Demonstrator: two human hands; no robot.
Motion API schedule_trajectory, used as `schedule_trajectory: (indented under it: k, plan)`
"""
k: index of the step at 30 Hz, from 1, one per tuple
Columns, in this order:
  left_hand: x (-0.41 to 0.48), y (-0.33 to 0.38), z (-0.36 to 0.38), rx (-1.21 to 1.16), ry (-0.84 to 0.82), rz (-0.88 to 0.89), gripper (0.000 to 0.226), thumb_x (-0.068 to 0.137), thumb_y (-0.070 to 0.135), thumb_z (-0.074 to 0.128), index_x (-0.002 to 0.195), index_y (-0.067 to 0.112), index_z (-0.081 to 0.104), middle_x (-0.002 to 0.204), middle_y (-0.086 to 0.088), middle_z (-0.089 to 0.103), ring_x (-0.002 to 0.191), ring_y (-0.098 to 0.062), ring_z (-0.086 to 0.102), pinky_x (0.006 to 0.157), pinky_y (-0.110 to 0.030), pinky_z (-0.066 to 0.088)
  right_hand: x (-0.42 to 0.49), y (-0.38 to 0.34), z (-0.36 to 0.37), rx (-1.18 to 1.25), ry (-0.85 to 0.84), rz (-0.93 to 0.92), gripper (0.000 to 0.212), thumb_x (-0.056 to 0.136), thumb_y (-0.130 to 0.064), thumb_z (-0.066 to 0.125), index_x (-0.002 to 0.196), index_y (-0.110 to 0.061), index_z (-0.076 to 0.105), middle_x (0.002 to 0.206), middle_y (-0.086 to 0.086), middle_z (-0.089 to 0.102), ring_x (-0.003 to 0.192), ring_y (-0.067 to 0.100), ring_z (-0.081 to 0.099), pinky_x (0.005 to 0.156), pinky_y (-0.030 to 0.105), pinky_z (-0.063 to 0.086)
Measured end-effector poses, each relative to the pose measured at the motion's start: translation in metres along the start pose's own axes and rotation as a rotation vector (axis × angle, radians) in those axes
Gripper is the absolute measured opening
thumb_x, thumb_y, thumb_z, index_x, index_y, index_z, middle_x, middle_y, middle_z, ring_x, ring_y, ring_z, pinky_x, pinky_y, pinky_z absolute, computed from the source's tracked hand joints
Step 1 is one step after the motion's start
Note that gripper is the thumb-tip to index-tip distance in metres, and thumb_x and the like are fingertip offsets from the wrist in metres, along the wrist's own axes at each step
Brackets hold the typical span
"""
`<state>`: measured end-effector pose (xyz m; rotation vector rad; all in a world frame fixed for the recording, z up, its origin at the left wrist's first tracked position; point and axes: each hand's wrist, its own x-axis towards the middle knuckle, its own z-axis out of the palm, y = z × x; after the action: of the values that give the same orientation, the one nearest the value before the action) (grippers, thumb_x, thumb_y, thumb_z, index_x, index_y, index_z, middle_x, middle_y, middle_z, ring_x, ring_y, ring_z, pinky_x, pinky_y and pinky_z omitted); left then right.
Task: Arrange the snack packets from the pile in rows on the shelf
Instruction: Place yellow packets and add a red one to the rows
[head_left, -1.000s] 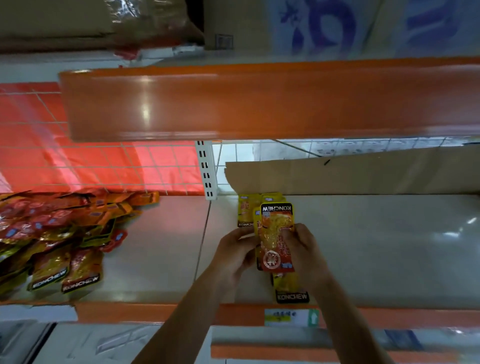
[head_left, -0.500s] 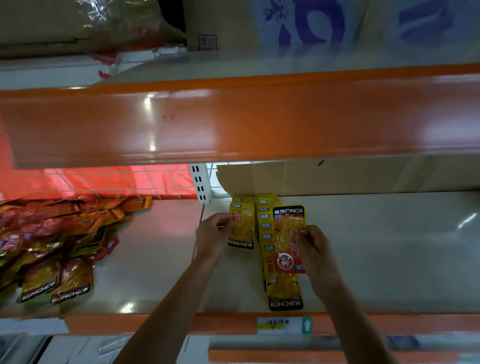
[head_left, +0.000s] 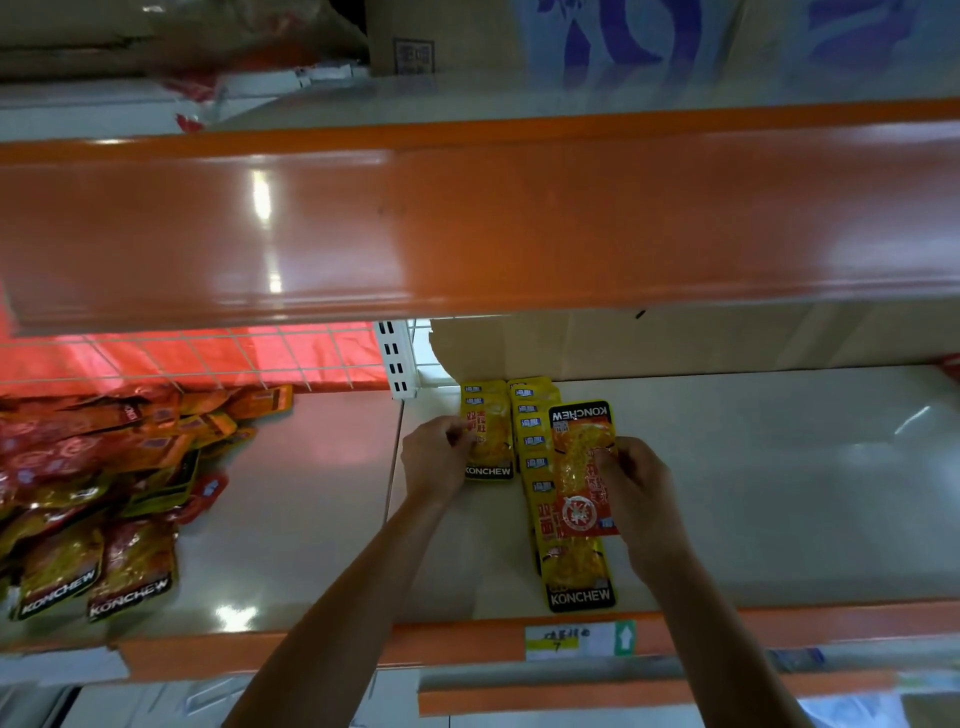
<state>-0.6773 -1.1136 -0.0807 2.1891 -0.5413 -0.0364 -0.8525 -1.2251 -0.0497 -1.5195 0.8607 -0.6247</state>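
Note:
My right hand (head_left: 636, 486) grips a yellow and red snack packet (head_left: 579, 467) turned upside down, over a long overlapping row of packets (head_left: 576, 571) that runs from the back of the shelf to its front edge. My left hand (head_left: 436, 457) pinches the left edge of a short row of packets (head_left: 491, 436) just left of the long one. The loose pile of packets (head_left: 93, 499) lies on the left part of the same shelf, apart from both hands.
The shelf surface (head_left: 753, 493) is pale and glossy, with an orange front lip carrying a price label (head_left: 579, 639). An orange upper shelf edge (head_left: 467, 218) hangs low overhead. Cardboard (head_left: 675, 343) stands at the back; a slotted white upright (head_left: 395, 358) divides the bays.
My left hand has let go of the packet both hands held and moved left onto the short row. The right hand kept the packet, slightly right. The view has tilted up.

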Motion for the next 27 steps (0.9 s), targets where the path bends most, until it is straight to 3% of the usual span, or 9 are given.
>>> schedule_trajectory:
  k: [14, 17, 19, 23, 25, 27]
  plan:
    - [0.008, -0.009, 0.008, 0.064, -0.001, 0.012, 0.016, 0.083, 0.028, 0.071, 0.092, 0.015, 0.073, 0.092, -0.004, 0.071, 0.088, -0.020, 0.064, 0.074, -0.028, 0.042, -0.013, -0.008, 0.000, 0.019, 0.029, 0.019, 0.014, 0.097, -0.012, 0.050, 0.086, -0.016, 0.057, 0.078, 0.012, 0.064, 0.066, 0.025, 0.063, 0.061, 0.036, 0.052]
    - [0.005, -0.009, 0.006, 0.069, 0.017, 0.059, 0.020, 0.083, 0.026, 0.071, 0.097, 0.012, 0.070, 0.095, -0.006, 0.067, 0.089, -0.021, 0.061, 0.071, -0.024, 0.034, -0.018, -0.009, -0.002, 0.055, 0.030, 0.040, 0.010, 0.096, -0.010, 0.050, 0.090, -0.013, 0.057, 0.078, 0.010, 0.065, 0.066, 0.022, 0.066, 0.060, 0.036, 0.054]
    - [-0.001, -0.005, 0.003, 0.045, 0.048, 0.109, 0.020, 0.086, 0.024, 0.068, 0.102, 0.011, 0.070, 0.098, -0.008, 0.065, 0.090, -0.022, 0.061, 0.071, -0.023, 0.032, -0.021, -0.010, -0.003, 0.091, -0.007, 0.041, 0.010, 0.092, -0.003, 0.054, 0.098, -0.011, 0.057, 0.082, 0.010, 0.067, 0.071, 0.025, 0.068, 0.065, 0.042, 0.057]
    - [-0.020, 0.017, 0.001, -0.044, 0.038, 0.310, 0.020, 0.088, 0.018, 0.065, 0.106, 0.012, 0.069, 0.098, -0.007, 0.065, 0.086, -0.020, 0.063, 0.072, -0.023, 0.042, -0.030, -0.012, -0.001, 0.117, -0.095, 0.018, 0.043, 0.080, 0.015, 0.058, 0.110, -0.015, 0.053, 0.094, 0.010, 0.067, 0.082, 0.026, 0.068, 0.072, 0.046, 0.057]
    - [-0.031, 0.030, 0.002, -0.106, -0.007, 0.441, 0.024, 0.089, 0.016, 0.061, 0.112, 0.014, 0.067, 0.102, -0.004, 0.066, 0.090, -0.017, 0.062, 0.075, -0.027, 0.049, -0.033, -0.009, -0.001, 0.086, -0.082, -0.020, 0.044, 0.079, 0.019, 0.055, 0.107, -0.014, 0.056, 0.088, 0.007, 0.068, 0.077, 0.020, 0.068, 0.069, 0.041, 0.057]
    - [-0.041, 0.042, 0.004, -0.144, -0.076, 0.551, 0.033, 0.091, 0.010, 0.056, 0.124, 0.014, 0.061, 0.113, -0.004, 0.064, 0.100, -0.014, 0.058, 0.083, -0.022, 0.045, -0.034, -0.006, -0.004, 0.024, -0.023, -0.080, 0.045, 0.076, 0.020, 0.055, 0.095, -0.020, 0.063, 0.081, 0.002, 0.070, 0.071, 0.016, 0.066, 0.066, 0.036, 0.055]
